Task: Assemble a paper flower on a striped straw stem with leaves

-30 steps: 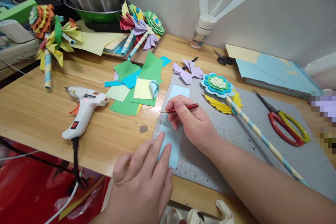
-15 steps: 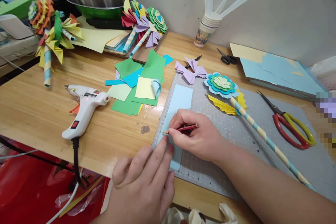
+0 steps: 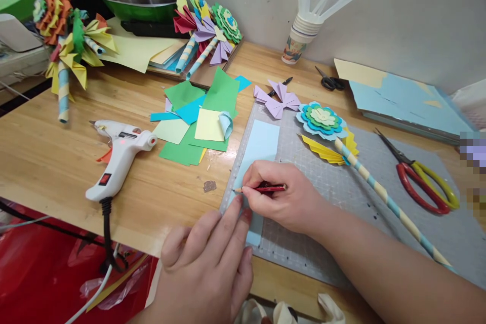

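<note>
1. While the left hand [image 3: 208, 258] rests extended fingers, grip unclenched, on the light-blue paper strip [image 3: 261, 142], the right hand [image 3: 280, 196] has its grip clamped around a red pencil [image 3: 271, 188].
2. Strip: on grey cutting mat [image 3: 288, 253]; probably light, flexible, easily creased; take by edges.
3. Pencil: likely light, stiff; hold near point.
</note>
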The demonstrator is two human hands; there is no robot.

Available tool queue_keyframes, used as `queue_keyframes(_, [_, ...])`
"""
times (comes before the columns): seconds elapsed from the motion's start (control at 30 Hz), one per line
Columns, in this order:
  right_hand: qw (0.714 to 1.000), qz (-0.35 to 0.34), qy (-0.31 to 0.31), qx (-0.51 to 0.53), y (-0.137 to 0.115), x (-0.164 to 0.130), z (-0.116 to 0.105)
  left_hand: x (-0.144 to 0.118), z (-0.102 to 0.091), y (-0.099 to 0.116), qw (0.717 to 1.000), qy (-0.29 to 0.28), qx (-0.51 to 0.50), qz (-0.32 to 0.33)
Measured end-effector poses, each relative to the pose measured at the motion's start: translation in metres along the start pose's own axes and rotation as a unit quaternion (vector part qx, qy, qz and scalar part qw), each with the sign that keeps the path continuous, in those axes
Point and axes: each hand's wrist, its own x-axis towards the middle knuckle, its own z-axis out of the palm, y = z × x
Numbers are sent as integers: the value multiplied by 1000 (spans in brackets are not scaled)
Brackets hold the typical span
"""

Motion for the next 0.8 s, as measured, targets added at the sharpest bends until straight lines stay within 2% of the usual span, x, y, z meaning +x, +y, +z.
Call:
queue_keyframes(0.17, [1000,7,-8,14,0,0,0,1,0,0,1000,1,-6,6])
queue_keyframes(0.37, [1000,10,12,26,0,-1,1,2,-1,-1,1000,4,3,6])
queue_keyframes(0.63, [1000,2,-6,24,-1,1,1,8,-6,0,1000,-9,12,17])
queue_keyframes(0.7, [997,13,23,68,1,2,1,9,-7,0,1000,-11,8,13])
queue_keyframes(0.8, [980,40,102,163,4,4,-1,9,-8,2,1000,-22,-6,-2])
